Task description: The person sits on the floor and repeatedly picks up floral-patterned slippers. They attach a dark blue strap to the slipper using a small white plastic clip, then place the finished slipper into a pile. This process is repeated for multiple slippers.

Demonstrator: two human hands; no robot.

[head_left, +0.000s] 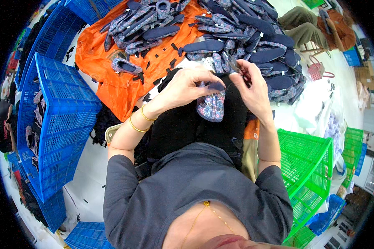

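A quilted floral slipper [212,108] with a dark navy edge hangs toe-down over my lap. My left hand [189,85] pinches it by its dark upper end, thumb and fingers closed. Just to the right, my right hand [253,87] is raised and curled around a small pair of dark metal snips [234,64]. The blades point up and away from me, apart from the slipper. Fingers cover much of the snips' handles. Beyond my knees a big heap of navy-soled floral slippers [262,54] lies on the floor.
An orange sheet [95,62] at the far left bears more slippers [141,25], one lone slipper [126,66] and black scraps. Blue crates [62,133] stand on my left, a green crate [305,162] on my right. Another person [336,33] sits at the far right.
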